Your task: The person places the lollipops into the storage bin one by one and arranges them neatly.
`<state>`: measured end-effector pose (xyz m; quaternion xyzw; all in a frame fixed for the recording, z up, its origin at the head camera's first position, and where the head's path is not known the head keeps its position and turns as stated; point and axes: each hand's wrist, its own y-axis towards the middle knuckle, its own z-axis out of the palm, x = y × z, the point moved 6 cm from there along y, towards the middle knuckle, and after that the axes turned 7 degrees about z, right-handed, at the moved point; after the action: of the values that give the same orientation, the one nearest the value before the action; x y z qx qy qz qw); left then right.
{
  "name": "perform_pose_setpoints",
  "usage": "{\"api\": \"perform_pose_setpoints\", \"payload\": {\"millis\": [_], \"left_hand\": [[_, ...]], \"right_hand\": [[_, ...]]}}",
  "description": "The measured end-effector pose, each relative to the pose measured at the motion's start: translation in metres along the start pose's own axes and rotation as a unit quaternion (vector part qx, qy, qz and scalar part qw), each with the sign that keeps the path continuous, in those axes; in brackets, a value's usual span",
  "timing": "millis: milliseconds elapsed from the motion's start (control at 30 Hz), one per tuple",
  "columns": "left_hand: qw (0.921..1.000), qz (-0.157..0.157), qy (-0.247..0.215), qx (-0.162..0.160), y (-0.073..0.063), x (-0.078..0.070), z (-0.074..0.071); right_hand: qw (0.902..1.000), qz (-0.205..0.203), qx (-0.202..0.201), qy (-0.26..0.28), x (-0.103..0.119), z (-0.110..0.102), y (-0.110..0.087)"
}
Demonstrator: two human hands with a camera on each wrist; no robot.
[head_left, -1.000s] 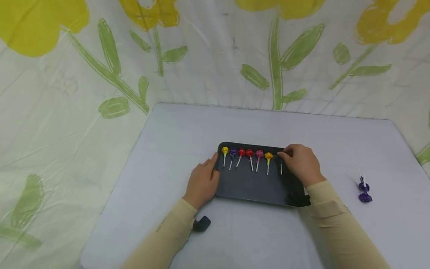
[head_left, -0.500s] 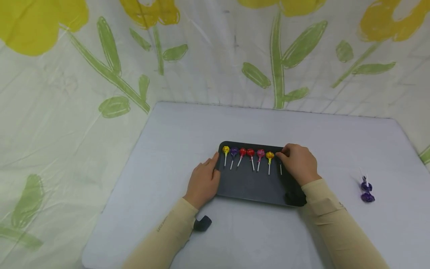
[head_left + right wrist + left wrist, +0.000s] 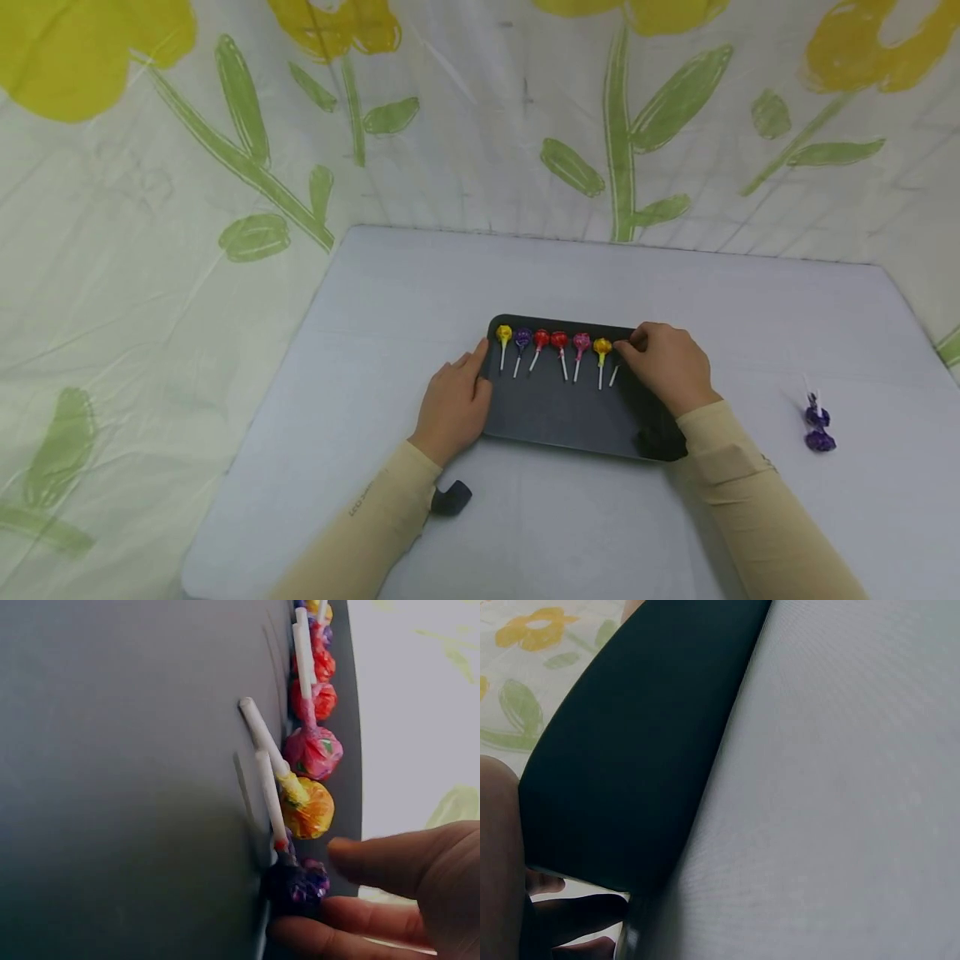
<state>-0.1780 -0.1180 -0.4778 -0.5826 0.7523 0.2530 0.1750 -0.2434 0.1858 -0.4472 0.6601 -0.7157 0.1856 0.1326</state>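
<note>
A dark rectangular tray [image 3: 555, 417] lies on the white table, with a row of wrapped lollipops along its far edge. My left hand [image 3: 453, 408] grips the tray's left edge; in the left wrist view, fingers [image 3: 585, 915] show at the tray's end. At the row's right end, my right hand [image 3: 671, 367] holds the head of a dark purple lollipop [image 3: 300, 889] low in the tray. Its fingers [image 3: 315, 937] lie against the wrapper, its thumb close above. Beside it sits an orange-yellow lollipop [image 3: 309, 810], then a pink one [image 3: 315, 754]. Red, purple and yellow ones follow leftward.
More purple-wrapped lollipops [image 3: 819, 425] lie on the table [image 3: 765, 333] to the right of the tray. A black piece [image 3: 452, 498] sits at my left wrist. A curtain [image 3: 465, 183] with painted flowers hangs behind the table.
The purple lollipop's stick has swung from nearly straight to a slant, its free end now left, nearer the orange-yellow one. My left hand stays at the tray's edge.
</note>
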Motion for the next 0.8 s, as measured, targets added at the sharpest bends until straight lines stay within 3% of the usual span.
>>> {"api": "perform_pose_setpoints", "payload": {"millis": [800], "left_hand": [[1.0000, -0.003, 0.001, 0.001, -0.0003, -0.0005, 0.0001]], "right_hand": [[0.9995, -0.029, 0.015, 0.006, 0.0004, -0.0053, -0.0030]]}}
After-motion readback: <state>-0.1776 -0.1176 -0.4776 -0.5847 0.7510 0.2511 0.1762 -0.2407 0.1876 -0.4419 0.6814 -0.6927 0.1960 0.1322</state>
